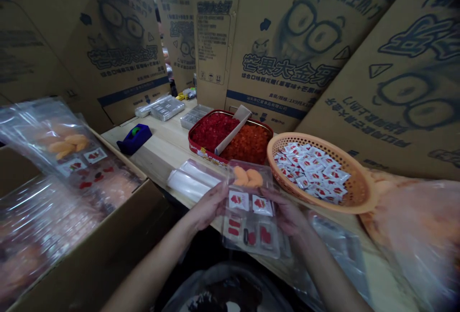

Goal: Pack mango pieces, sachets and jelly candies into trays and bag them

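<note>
From where I stand, big printed cardboard cartons (pixel 287 39) wall in the wooden table (pixel 161 146). An open box (pixel 108 240) on the left holds filled packs in clear plastic. Toward the right sits an orange basket (pixel 361 192) of sachets, just beside a red tin (pixel 201 151) of red and orange pieces split by a divider. Clear plastic sleeves (pixel 194 180) lie near the left hand.

The clear compartment tray (pixel 247 249) is held up at the table's near edge, the left hand (pixel 212 206) gripping one side, the right hand (pixel 289 213) the other. Orange pieces, two sachets and small red pieces fill it, so the step looks like handling a loaded tray; the next move calls for steady, level support on both sides.
</note>
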